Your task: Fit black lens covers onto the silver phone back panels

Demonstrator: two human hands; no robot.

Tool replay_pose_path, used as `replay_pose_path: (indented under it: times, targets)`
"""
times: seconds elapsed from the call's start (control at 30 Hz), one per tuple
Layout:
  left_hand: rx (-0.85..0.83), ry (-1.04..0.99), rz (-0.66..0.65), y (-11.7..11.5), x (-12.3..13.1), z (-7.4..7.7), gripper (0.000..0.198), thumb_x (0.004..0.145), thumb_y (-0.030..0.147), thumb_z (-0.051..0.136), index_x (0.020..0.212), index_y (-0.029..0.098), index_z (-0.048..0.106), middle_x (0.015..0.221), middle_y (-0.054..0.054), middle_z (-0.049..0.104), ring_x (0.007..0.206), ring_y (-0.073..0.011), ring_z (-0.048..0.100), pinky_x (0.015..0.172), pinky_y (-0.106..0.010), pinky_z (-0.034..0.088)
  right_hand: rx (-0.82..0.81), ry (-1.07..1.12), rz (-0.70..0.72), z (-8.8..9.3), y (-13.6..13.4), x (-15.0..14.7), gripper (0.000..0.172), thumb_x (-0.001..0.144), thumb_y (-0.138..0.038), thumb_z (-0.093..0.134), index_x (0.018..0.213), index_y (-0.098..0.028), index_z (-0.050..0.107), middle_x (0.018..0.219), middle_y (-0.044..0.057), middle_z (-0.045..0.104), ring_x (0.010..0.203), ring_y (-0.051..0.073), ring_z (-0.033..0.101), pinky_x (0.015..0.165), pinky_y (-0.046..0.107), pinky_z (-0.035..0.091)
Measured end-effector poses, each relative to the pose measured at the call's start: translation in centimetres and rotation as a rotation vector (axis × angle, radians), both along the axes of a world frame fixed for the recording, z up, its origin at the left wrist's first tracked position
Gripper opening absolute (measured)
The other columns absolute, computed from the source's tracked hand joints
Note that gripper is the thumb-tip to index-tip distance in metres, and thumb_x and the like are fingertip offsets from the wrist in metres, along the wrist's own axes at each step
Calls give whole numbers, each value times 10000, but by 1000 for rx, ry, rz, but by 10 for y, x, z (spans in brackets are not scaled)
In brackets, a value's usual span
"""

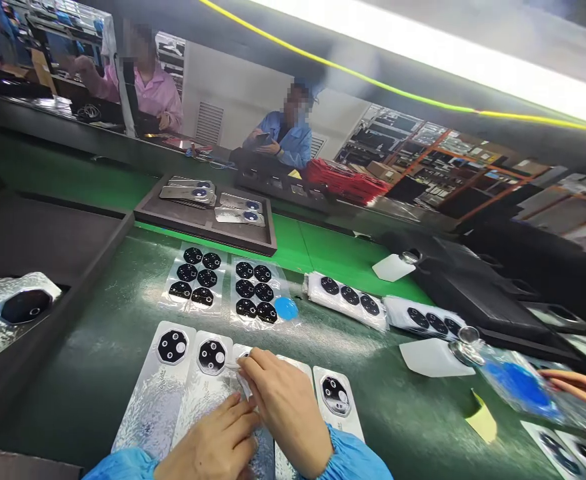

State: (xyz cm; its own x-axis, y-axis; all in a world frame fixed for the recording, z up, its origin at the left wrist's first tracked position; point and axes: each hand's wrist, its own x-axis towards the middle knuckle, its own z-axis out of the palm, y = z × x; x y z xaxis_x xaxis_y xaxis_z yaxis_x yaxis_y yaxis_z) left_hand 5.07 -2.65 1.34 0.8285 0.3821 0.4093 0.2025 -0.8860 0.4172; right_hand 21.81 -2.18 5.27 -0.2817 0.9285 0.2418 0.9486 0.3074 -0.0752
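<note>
Several silver phone back covers (160, 393) with black octagonal camera rings lie side by side on the green mat near me. My right hand (287, 407) rests over the third cover, fingers pinched at its camera end on something small I cannot make out. My left hand (213, 443) lies just left of it, fingers pressed down on the same cover (240, 383). A further cover (337, 400) sits to the right of my right hand. Both sleeves are blue.
Clear sheets of black octagonal lens stickers (197, 277) (255, 290) and stacked strips (347, 300) lie beyond. A dark tray (207, 220) of covers stands at the back; another tray (23, 307) is at left. White bottles (430, 357), a yellow note (483, 420). Another person's fingers (580, 387) at right; two people sit behind.
</note>
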Motion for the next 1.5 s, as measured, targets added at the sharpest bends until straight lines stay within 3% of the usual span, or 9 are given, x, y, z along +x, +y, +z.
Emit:
replay_pose_path:
  times: [0.27, 0.5, 0.83, 1.5]
  targets:
    - [146, 72, 134, 0, -36, 5, 213, 961, 181, 519, 1122, 92, 626, 1223, -144, 689, 1187, -269, 631, 1005, -415, 545, 82, 31, 33, -11, 3, -23, 242, 778, -61, 736, 880, -220, 584, 745, -36, 592, 684, 184, 497, 617, 322, 255]
    - [106, 51, 170, -4, -36, -17, 243, 970, 199, 488, 1150, 85, 605, 1281, -149, 656, 1248, -253, 585, 1057, -399, 502, 83, -42, 69, -13, 3, -25, 233, 779, -54, 721, 856, -219, 575, 739, -25, 571, 675, 187, 471, 617, 329, 239]
    - [110, 180, 115, 1, -38, 6, 289, 996, 212, 434, 1152, 51, 616, 1232, -183, 678, 1194, -264, 625, 1006, -389, 534, 111, -61, 107, -10, 3, -28, 227, 812, -10, 619, 904, -211, 568, 746, -16, 572, 668, 181, 470, 615, 324, 247]
    - [72, 64, 162, 0, -38, 4, 263, 993, 219, 473, 1175, 87, 609, 1229, -134, 690, 1166, -236, 647, 1010, -358, 539, 72, -91, 123, -10, 3, -26, 203, 830, -28, 632, 899, -209, 569, 753, -14, 580, 679, 186, 481, 618, 334, 254]
